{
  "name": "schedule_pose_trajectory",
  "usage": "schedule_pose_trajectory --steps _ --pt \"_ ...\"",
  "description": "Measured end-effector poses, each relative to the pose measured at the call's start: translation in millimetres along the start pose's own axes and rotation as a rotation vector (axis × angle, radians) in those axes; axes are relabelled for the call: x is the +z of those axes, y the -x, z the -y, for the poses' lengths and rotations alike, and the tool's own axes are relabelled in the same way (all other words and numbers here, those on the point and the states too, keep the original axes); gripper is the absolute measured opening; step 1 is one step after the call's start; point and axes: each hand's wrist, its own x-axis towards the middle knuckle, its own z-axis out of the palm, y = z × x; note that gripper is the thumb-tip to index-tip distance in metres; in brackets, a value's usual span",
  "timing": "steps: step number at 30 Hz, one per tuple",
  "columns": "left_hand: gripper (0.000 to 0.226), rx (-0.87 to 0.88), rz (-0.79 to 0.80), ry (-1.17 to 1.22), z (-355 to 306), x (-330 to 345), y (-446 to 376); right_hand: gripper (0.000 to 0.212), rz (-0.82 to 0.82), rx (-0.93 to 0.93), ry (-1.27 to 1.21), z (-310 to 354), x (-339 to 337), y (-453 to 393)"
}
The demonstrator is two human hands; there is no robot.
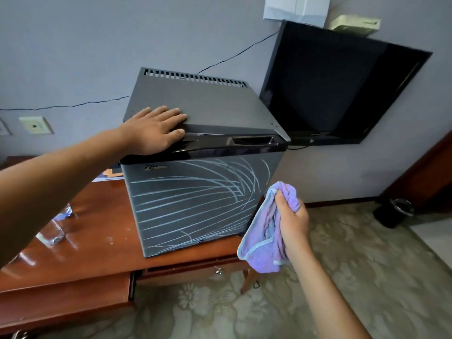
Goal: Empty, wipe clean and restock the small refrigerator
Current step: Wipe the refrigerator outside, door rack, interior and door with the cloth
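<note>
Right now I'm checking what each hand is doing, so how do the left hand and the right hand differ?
The left hand lies flat with straight fingers on the refrigerator top; the right hand curls its fingers round the purple cloth. The left hand touches the refrigerator; the right hand is clear of it, by the door's right edge. The left hand is higher. Both are bare.

The fridge [203,167] stands on the desk [97,260]; a television [342,89] hangs at two o'clock, a bottle [52,231] lies at nine.
</note>
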Motion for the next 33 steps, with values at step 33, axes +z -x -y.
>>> schedule_pose_trajectory --steps 33 --pt "0.044 0.052 0.077 0.374 -66 -8 81 0.039 -0.005 -0.283 -0.045 10 169 215"
